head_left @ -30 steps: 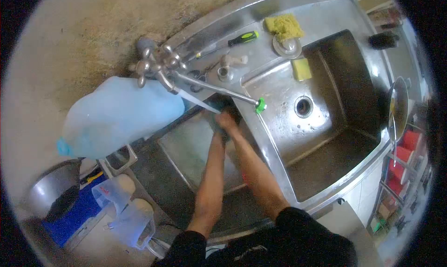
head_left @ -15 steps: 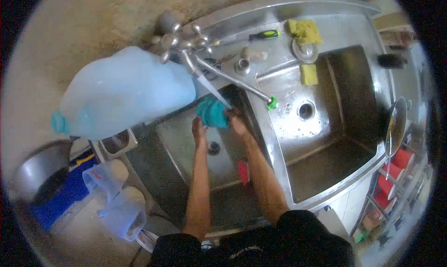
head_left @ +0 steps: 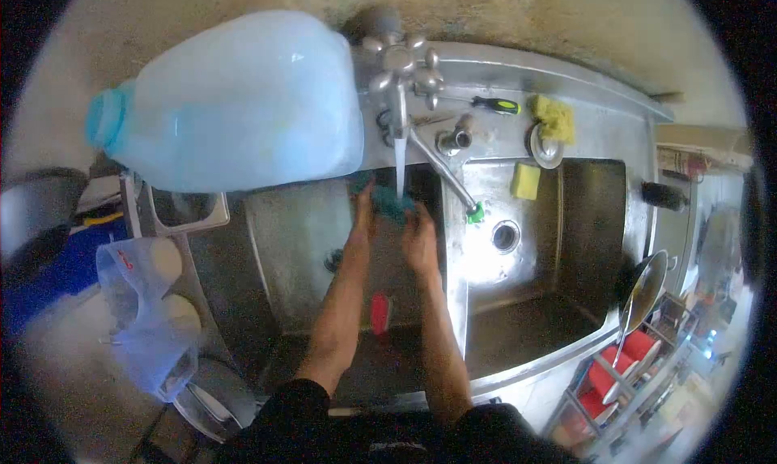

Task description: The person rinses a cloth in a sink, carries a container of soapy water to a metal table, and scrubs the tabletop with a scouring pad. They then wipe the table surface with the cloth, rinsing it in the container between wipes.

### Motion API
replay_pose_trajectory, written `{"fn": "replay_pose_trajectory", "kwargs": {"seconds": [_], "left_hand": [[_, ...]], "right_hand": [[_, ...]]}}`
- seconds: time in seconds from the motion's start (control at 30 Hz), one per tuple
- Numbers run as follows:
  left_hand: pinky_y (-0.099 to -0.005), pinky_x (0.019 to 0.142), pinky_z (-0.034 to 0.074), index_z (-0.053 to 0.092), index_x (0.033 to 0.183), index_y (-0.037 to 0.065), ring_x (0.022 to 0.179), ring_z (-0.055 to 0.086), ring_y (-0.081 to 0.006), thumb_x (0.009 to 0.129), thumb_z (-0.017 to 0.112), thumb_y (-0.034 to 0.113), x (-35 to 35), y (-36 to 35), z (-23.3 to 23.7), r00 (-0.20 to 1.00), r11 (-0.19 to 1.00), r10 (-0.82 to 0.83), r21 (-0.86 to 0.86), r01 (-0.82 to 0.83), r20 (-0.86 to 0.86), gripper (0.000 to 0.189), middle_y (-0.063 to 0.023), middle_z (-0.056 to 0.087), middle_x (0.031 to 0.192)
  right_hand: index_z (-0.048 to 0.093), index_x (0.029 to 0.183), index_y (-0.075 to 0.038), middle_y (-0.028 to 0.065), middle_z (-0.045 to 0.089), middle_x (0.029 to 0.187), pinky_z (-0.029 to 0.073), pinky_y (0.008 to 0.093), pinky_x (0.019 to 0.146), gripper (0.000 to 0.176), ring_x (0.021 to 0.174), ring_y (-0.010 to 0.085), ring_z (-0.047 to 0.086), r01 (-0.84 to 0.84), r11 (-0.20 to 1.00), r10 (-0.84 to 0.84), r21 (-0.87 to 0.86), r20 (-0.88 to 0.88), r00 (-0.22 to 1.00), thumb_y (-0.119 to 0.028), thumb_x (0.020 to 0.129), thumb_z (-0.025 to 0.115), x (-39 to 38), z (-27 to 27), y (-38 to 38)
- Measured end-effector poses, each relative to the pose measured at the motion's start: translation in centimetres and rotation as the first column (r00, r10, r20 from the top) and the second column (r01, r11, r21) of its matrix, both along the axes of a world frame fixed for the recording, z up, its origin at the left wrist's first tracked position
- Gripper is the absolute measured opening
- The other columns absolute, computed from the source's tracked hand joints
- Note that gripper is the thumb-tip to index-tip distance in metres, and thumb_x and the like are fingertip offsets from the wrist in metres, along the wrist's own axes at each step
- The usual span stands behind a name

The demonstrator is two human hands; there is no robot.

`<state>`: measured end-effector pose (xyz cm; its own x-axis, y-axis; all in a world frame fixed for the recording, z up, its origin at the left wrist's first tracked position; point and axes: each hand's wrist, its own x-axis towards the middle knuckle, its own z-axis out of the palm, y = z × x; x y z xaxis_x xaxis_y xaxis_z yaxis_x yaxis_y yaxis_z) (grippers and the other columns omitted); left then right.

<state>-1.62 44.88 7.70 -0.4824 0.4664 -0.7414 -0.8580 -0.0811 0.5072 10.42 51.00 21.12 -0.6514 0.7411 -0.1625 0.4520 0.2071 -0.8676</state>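
Both my hands hold a teal cloth (head_left: 391,202) over the left sink basin (head_left: 299,229). My left hand (head_left: 362,213) grips its left side and my right hand (head_left: 421,237) grips its right side. Water runs from a tap (head_left: 400,108) straight down onto the cloth. A second long spout with a green tip (head_left: 475,214) reaches over to the right basin (head_left: 526,278).
A large pale-blue water jug (head_left: 235,100) lies at the back left. A red object (head_left: 379,313) sits in the left basin. A yellow sponge (head_left: 524,180), a rough yellow scrubber (head_left: 554,117) and a screwdriver (head_left: 495,104) lie on the steel ledge. A ladle (head_left: 643,290) hangs right.
My view has swung left and the sink now sits more upright in frame. My hands raised the teal cloth from low in the basin and spread it under the running water.
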Motion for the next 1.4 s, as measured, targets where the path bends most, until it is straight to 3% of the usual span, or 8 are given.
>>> {"fn": "replay_pose_trajectory", "kwargs": {"seconds": [0.2,0.37,0.5,0.9,1.0,1.2,1.3,1.4], "left_hand": [[-0.0481,0.104,0.041,0.042,0.144,0.013,0.126,0.050,-0.0310,0.092,0.055,0.059,-1.2,-3.3,6.6,0.981,0.983,0.138,-0.141,-0.118,0.140,0.071,-0.0110,0.048,0.142],[-0.0394,0.096,0.049,0.052,0.133,0.010,0.104,0.061,-0.0230,0.093,0.053,0.062,1.2,-4.8,7.6,0.983,0.924,0.040,0.367,-0.103,0.177,0.066,-0.0081,0.064,0.117],[-0.0341,0.071,0.053,0.057,0.125,0.011,0.083,0.064,-0.0168,0.093,0.055,0.060,3.4,-2.9,0.4,0.986,0.915,-0.024,0.401,-0.045,0.165,0.059,-0.0024,0.066,0.103],[-0.0291,0.060,0.048,0.063,0.101,0.011,0.072,0.060,-0.0134,0.085,0.072,0.042,-2.0,-0.1,13.8,0.999,0.990,-0.031,-0.137,0.035,0.032,0.036,-0.0021,0.065,0.084],[-0.0295,0.059,0.049,0.064,0.097,0.012,0.069,0.059,-0.0136,0.086,0.071,0.039,-3.0,-1.3,9.7,0.998,0.994,-0.059,-0.094,0.062,0.038,0.030,-0.0018,0.065,0.084],[-0.0335,0.067,0.052,0.061,0.105,0.009,0.075,0.063,-0.0172,0.083,0.077,0.033,-1.8,-1.5,6.9,0.995,0.992,-0.065,-0.103,0.072,0.070,0.036,-0.0050,0.066,0.087],[-0.0330,0.071,0.051,0.060,0.107,0.009,0.082,0.064,-0.0171,0.080,0.079,0.030,-0.6,0.4,10.3,0.975,0.975,-0.197,-0.127,0.183,-0.106,0.039,-0.0030,0.065,0.091],[-0.0292,0.086,0.048,0.058,0.116,0.008,0.097,0.059,-0.0148,0.083,0.076,0.017,-1.3,1.2,12.1,0.760,0.918,-0.392,-0.163,0.362,-0.519,0.039,-0.0023,0.063,0.105]], "right_hand": [[0.055,0.132,-0.001,0.0139,0.060,0.124,0.044,0.0367,0.099,0.035,0.117,0.0246,0.055,0.216,0.814,-0.255,-0.540,0.003,0.967,-0.014,0.100,0.052,-1.7,0.8,-0.7],[0.045,0.144,-0.001,0.0118,0.054,0.136,0.042,0.0367,0.103,0.047,0.122,0.0242,0.051,0.024,0.685,-0.191,-0.728,-0.148,0.970,-0.008,0.098,0.053,-2.2,-7.3,0.8],[0.037,0.148,0.000,0.0139,0.050,0.140,0.042,0.0348,0.103,0.060,0.122,0.0239,0.051,-0.298,0.907,0.302,-0.297,-0.030,0.953,-0.005,0.092,0.059,-3.1,-2.5,1.5],[0.049,0.137,-0.001,0.0168,0.066,0.096,0.050,0.0402,0.091,0.047,0.096,0.0295,0.063,-0.160,0.943,0.151,-0.292,-0.054,0.987,-0.016,0.094,0.061,0.0,-4.3,-1.3],[0.048,0.139,0.001,0.0219,0.068,0.105,0.049,0.0441,0.096,0.047,0.110,0.0347,0.062,-0.775,0.299,0.392,0.557,0.669,0.632,-0.011,0.093,0.052,6.4,-14.2,-2.1],[0.046,0.140,0.004,0.0322,0.055,0.128,0.042,0.0445,0.106,0.060,0.125,0.0432,0.052,-0.609,0.788,0.552,-0.091,0.540,0.635,-0.011,0.083,0.057,7.0,-15.4,-2.6],[0.041,0.143,0.004,0.0325,0.045,0.140,0.035,0.0433,0.112,0.067,0.132,0.0417,0.045,-0.353,0.934,0.296,-0.046,-0.452,0.841,-0.010,0.080,0.060,2.5,-12.0,-1.7],[0.032,0.147,0.004,0.0279,0.040,0.147,0.030,0.0443,0.115,0.078,0.138,0.0367,0.038,-0.135,0.940,0.157,-0.314,0.046,0.986,-0.010,0.078,0.064,2.6,-16.6,0.1]]}}
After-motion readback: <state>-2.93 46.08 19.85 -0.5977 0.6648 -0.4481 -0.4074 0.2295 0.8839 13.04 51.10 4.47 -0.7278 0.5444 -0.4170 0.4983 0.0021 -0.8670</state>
